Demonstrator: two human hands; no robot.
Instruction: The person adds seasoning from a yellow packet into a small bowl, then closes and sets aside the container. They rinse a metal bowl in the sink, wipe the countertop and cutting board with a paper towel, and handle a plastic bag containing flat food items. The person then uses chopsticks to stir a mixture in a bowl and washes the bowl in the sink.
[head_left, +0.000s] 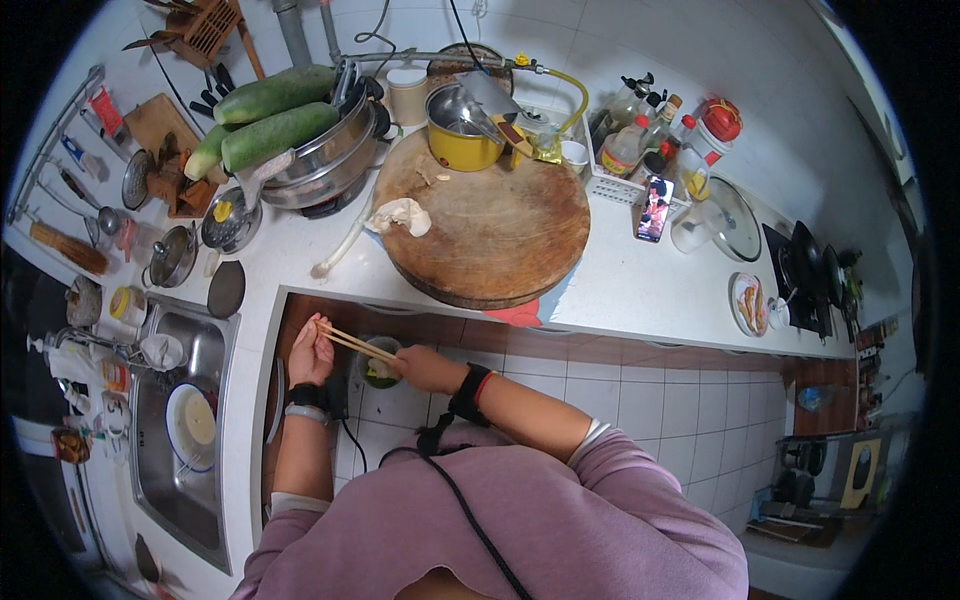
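My right hand (429, 369) grips a pair of wooden chopsticks (352, 340) that point to the left, held in front of the counter. At their far ends, the curled fingers of my left hand (310, 352) close around the tips. Below the chopsticks, a waste bin (369, 381) stands on the floor with pale and green scraps in it, partly hidden by my right hand. A round wooden chopping board (495, 225) lies on the counter beyond, and a crumpled off-white piece (401, 216) rests on its left edge.
On the board's far side stand a yellow pot (463, 148) and a cleaver (491, 97). Large green gourds (281, 135) lie on a steel steamer (322, 172) at back left. A sink (172, 480) with a bowl (174, 427) is at left. A lit phone (655, 208) leans against a bottle basket (615, 186).
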